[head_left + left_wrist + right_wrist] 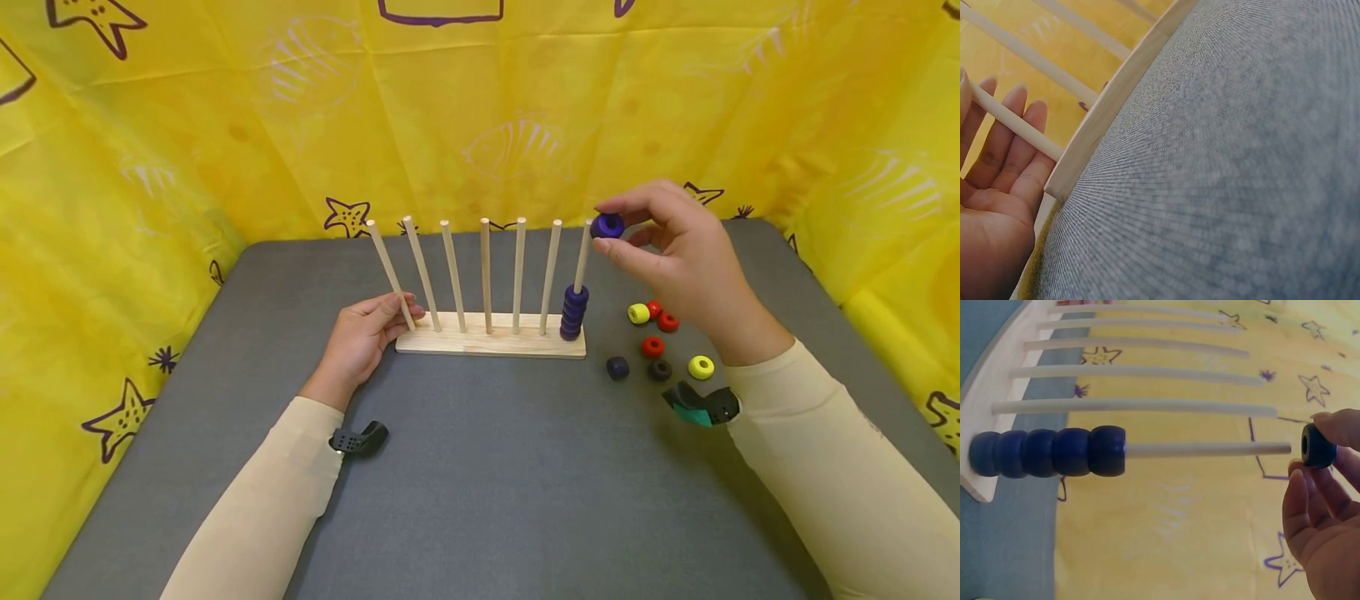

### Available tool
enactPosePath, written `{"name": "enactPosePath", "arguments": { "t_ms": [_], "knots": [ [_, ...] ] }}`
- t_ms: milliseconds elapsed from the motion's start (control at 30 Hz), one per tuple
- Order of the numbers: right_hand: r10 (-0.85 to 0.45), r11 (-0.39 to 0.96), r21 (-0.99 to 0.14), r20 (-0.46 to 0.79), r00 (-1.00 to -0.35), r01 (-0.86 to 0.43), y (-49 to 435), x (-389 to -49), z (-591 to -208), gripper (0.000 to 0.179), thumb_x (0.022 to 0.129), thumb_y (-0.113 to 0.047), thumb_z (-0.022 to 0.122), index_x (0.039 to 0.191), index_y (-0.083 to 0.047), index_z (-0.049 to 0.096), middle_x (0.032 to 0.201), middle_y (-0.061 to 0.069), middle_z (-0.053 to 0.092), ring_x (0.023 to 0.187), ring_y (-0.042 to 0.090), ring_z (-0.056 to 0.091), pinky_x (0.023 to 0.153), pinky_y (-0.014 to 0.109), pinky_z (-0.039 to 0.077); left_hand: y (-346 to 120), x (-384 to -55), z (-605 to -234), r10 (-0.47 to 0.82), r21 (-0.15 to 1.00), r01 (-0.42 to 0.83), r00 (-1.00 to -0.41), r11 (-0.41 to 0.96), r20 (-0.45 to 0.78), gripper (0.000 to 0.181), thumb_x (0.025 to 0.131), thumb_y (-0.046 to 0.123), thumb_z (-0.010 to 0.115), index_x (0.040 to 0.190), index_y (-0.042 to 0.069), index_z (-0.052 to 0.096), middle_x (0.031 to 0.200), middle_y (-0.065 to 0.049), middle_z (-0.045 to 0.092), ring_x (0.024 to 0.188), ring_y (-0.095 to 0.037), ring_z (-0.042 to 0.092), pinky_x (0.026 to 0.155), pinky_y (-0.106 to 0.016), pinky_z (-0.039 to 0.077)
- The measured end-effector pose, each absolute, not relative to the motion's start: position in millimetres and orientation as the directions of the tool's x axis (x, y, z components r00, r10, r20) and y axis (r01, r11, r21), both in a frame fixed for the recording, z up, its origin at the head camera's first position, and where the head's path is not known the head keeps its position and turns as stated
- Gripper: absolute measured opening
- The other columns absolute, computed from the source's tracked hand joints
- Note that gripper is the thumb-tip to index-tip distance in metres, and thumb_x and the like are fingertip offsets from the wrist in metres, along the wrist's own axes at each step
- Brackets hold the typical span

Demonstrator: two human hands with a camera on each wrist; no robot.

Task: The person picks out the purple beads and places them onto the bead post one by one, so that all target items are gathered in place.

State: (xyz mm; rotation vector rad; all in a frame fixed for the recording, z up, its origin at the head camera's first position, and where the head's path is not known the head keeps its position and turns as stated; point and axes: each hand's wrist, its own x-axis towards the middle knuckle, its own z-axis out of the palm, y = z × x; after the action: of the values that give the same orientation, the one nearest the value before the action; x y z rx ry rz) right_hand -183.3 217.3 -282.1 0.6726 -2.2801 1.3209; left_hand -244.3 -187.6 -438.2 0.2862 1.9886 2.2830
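A wooden base [491,342] with several upright dowels stands mid-table. Its rightmost dowel [582,255] carries a stack of dark blue beads [573,312]. My right hand [675,250] pinches one more dark blue bead [607,225] between thumb and fingers, just right of that dowel's tip; in the right wrist view the bead [1317,445] sits just beyond the dowel end [1285,449]. My left hand [367,333] rests at the base's left end, its fingers [1004,150] straight against the leftmost dowel [1016,122].
Loose beads lie right of the base: yellow [638,313], red [652,346], dark blue [617,367], black [660,369] and another yellow [701,367]. Yellow patterned cloth [150,167] walls the grey table [487,483] on three sides.
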Motion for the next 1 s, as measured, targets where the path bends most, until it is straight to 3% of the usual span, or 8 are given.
{"name": "enactPosePath", "arguments": {
  "t_ms": [467,1000],
  "knots": [
    [-0.190,0.455,-0.724,0.491,-0.850,-0.519,212.7,-192.2,-276.5,0.030,0.099,0.001,0.080,0.129,-0.001,0.076,0.120,0.008,0.065,0.104,0.019,0.065,0.089,0.019,0.057,-187.9,-244.7,-439.1,0.198,0.989,0.054,-0.977,-0.136,0.081,0.052,0.114,0.023,0.060,0.140,-0.022,0.059,0.111,-0.012,0.078,0.110,-0.024,0.075,0.098,-0.034,0.059],
    [-0.209,0.449,-0.742,0.454,-0.866,-0.497,209.6,-205.8,-281.2,0.026,0.099,-0.002,0.081,0.125,-0.002,0.076,0.118,0.007,0.067,0.105,0.019,0.065,0.090,0.022,0.057,-188.1,-244.1,-438.3,0.197,0.993,0.040,-0.978,-0.111,0.061,0.056,0.114,0.026,0.062,0.141,-0.023,0.056,0.117,-0.014,0.076,0.113,-0.025,0.074,0.101,-0.036,0.058]
  ]
}}
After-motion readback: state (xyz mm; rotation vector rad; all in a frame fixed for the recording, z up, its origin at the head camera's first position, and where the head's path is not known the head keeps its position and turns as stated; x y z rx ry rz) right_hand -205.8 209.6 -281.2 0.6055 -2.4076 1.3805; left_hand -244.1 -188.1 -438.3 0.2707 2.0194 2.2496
